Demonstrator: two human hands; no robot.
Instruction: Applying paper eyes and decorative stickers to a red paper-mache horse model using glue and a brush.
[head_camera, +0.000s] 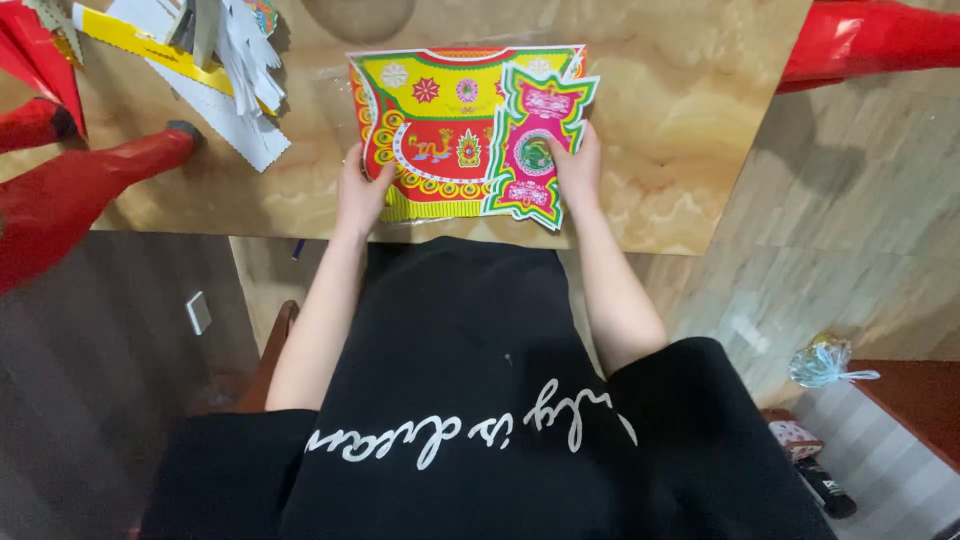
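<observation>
A large printed paper sheet (430, 120), yellow and red with ornate patterns, lies on the marble-look table (680, 110) in front of me. My left hand (360, 190) grips its lower left edge. My right hand (578, 165) holds a smaller cut-out paper piece (535, 140), pink and green with a white zigzag border, laid over the sheet's right side. Both forearms reach up from my black top.
A pile of white and yellow paper scraps (225, 60) lies at the table's upper left. Red objects (70, 185) sit at the left and a red one (870, 35) at the upper right. A crumpled plastic bag (825, 362) lies on the floor at right.
</observation>
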